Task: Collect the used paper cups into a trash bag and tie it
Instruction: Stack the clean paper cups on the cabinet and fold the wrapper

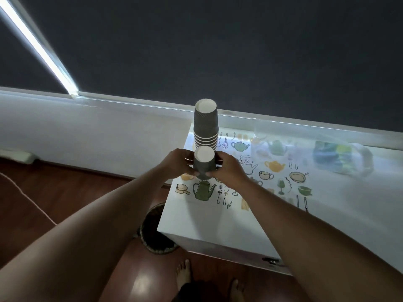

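A tall stack of several dark grey paper cups (pixel 205 125) stands upside down at the far left corner of the white table (pixel 218 223). Just in front of it, a single dark grey paper cup (pixel 204 164), also bottom up, is held between both hands. My left hand (pixel 177 163) grips its left side and my right hand (pixel 227 168) grips its right side. A clear plastic bag (pixel 309 147) lies flat on the table to the right, with a coloured packet (pixel 335 159) showing through it.
The tablecloth carries drawings of teapots, cups and cutlery. A dark woven basket (pixel 152 229) sits on the wooden floor by the table's left edge. A white wall and a dark blind rise behind the table. Bare feet (pixel 184 273) show below.
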The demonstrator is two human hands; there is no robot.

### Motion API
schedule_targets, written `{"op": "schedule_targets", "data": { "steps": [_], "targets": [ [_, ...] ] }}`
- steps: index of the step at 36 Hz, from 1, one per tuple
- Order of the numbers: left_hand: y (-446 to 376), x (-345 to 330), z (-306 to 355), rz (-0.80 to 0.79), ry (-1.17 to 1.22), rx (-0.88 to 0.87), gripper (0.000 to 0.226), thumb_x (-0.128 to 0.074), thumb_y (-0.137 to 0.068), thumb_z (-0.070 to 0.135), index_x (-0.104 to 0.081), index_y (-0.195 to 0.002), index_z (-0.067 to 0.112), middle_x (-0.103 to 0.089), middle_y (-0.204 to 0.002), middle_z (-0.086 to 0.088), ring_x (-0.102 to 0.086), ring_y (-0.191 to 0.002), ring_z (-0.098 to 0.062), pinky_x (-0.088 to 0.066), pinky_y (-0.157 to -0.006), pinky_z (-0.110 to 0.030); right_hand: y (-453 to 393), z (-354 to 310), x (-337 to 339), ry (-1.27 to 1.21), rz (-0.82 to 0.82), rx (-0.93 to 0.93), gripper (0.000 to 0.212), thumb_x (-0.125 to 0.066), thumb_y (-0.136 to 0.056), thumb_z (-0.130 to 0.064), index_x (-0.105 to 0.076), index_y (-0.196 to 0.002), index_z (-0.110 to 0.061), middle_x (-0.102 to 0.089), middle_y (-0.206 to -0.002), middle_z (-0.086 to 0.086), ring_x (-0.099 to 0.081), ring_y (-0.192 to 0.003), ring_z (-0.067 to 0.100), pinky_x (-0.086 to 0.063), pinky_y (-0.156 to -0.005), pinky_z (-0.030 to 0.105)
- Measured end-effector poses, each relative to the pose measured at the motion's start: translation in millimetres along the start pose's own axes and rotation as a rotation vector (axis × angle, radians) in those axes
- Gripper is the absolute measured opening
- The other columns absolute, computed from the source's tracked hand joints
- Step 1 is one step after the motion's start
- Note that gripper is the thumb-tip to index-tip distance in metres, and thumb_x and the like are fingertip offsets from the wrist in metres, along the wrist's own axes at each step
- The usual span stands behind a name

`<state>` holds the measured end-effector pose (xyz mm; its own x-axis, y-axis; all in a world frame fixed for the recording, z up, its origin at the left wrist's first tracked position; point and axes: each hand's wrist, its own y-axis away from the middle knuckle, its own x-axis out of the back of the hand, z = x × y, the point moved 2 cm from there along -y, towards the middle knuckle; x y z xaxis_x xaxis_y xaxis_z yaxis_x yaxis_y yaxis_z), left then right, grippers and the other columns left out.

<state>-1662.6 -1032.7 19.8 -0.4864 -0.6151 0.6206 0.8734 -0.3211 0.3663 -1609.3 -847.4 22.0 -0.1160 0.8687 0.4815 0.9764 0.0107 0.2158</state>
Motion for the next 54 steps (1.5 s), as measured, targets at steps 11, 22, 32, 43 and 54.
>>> {"op": "schedule_targets", "data": {
  "steps": [11,22,32,43,54],
  "targets": [
    [39.6,-24.1,67.4,0.077,0.063,-0.164,0.049,-0.089,-0.060,0.012,-0.076,-0.106,0.020,-0.077,-0.103,0.001,-0.071,-0.092,-0.017,-0.055,-0.088,-0.033,41.8,8.1,60.5,-0.073,0.065,0.072,0.065,-0.088,-0.063,-0.012,-0.063,-0.124,-0.012,-0.069,-0.120,0.004,-0.065,-0.106,0.020,-0.052,-0.094,0.038],
    [52.9,20.2,173.3,0.217,-0.116,-0.400,0.030,-0.082,-0.069,0.011,-0.077,-0.096,0.024,-0.076,-0.091,0.006,-0.069,-0.091,-0.017,-0.054,-0.089,-0.041,43.5,-47.6,140.3,-0.140,0.171,0.229,0.056,-0.086,-0.065,-0.007,-0.068,-0.117,-0.010,-0.072,-0.113,0.003,-0.069,-0.101,0.018,-0.055,-0.092,0.041],
    [47.3,93.4,176.3,0.302,-0.013,-0.399,0.046,-0.089,-0.060,0.007,-0.077,-0.103,0.015,-0.077,-0.100,-0.002,-0.072,-0.097,-0.020,-0.056,-0.091,-0.043,13.1,-117.9,145.7,-0.127,0.117,0.355,0.055,-0.085,-0.065,-0.004,-0.069,-0.117,-0.011,-0.073,-0.113,0.003,-0.069,-0.102,0.016,-0.054,-0.095,0.042],
    [19.3,138.4,141.6,0.222,0.233,-0.352,0.054,-0.086,-0.047,0.007,-0.076,-0.100,0.011,-0.076,-0.100,-0.015,-0.072,-0.097,-0.034,-0.057,-0.087,-0.054,-30.1,-151.9,114.1,-0.139,0.113,0.356,0.055,-0.083,-0.067,0.000,-0.067,-0.119,-0.011,-0.072,-0.115,0.004,-0.068,-0.104,0.018,-0.054,-0.094,0.039],
    [-26.1,129.6,105.6,0.051,0.148,-0.354,0.046,-0.086,-0.059,-0.007,-0.074,-0.104,-0.002,-0.075,-0.103,-0.013,-0.072,-0.080,-0.007,-0.058,-0.081,-0.024,-62.3,-122.5,88.9,-0.050,0.071,0.222,0.053,-0.086,-0.063,-0.003,-0.071,-0.114,-0.010,-0.074,-0.108,0.001,-0.070,-0.098,0.015,-0.056,-0.091,0.037]
  ]
}}
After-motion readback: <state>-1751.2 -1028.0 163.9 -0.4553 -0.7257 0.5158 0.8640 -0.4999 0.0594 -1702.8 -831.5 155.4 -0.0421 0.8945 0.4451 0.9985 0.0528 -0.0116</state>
